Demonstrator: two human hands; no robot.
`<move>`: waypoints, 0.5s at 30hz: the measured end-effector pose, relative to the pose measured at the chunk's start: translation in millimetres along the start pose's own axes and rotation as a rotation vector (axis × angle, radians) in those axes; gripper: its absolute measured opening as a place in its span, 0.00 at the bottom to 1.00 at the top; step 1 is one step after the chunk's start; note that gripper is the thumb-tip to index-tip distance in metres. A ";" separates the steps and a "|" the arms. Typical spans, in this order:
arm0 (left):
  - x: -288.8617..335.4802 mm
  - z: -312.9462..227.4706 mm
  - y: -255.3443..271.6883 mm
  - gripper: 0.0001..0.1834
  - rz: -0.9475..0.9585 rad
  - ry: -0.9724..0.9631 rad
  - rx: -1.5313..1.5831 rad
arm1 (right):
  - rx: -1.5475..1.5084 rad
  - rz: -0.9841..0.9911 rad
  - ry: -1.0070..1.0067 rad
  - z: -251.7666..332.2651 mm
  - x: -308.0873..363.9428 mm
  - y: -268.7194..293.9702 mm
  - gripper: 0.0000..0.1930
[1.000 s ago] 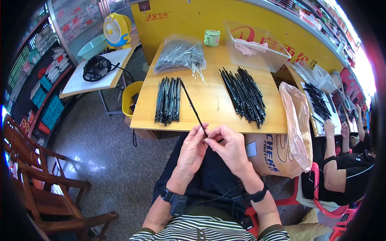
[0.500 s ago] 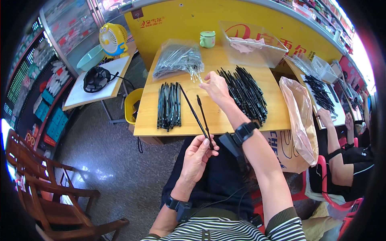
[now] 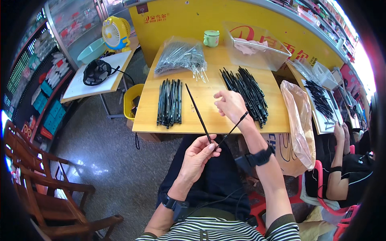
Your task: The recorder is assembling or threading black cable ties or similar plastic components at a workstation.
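My left hand [image 3: 198, 158] pinches two thin black rods near their lower ends, above my lap. One rod [image 3: 198, 112] slants up to the left over the table's front edge. The other thin black rod [image 3: 233, 129] leans up to the right, its tip in front of my right wrist. My right hand [image 3: 231, 106] hovers over the table with fingers curled; what they hold, if anything, is hidden. Left of it lies a neat row of black rods [image 3: 169, 103], and to its right a bigger pile of black rods [image 3: 246, 94].
On the wooden table [image 3: 201, 124] are a clear plastic bag [image 3: 181, 56] with thin white-tipped sticks, a green cup [image 3: 211, 38] and a clear bin [image 3: 257, 52]. A brown paper bag [image 3: 298, 124] hangs at the right edge. Another person's hand [image 3: 339, 132] works at the right.
My right hand has drawn back from the white-tipped sticks toward me and right. The right-hand rod in my left hand has swung to lean right. The co-worker's hands have come together.
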State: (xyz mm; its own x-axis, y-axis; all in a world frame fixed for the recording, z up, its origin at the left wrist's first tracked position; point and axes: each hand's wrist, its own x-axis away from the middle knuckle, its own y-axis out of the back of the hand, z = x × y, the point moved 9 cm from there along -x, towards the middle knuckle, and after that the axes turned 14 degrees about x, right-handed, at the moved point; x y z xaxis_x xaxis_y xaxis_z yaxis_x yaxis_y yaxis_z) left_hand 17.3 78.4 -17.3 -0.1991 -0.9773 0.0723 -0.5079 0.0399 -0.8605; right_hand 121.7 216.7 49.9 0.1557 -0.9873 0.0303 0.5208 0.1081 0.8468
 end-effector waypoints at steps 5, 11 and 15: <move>2.7 1.3 8.8 0.16 -0.016 0.032 -0.023 | -0.463 -0.014 0.005 -18.0 40.8 -11.3 0.09; -1.9 9.4 -0.6 0.17 -0.026 0.085 -0.028 | -0.512 -0.044 -0.030 -27.2 56.4 -21.7 0.09; -12.3 3.2 21.5 0.16 -0.110 -0.007 -0.021 | -0.441 -0.085 -0.008 -24.6 42.8 -24.2 0.09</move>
State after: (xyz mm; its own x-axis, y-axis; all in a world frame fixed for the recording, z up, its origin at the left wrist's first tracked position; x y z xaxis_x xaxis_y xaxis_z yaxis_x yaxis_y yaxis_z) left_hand 11.5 90.6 -38.4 -0.1353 -0.9775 0.1619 -0.5438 -0.0633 -0.8368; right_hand 136.4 174.7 17.6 0.0913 -0.9955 -0.0246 0.8400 0.0637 0.5389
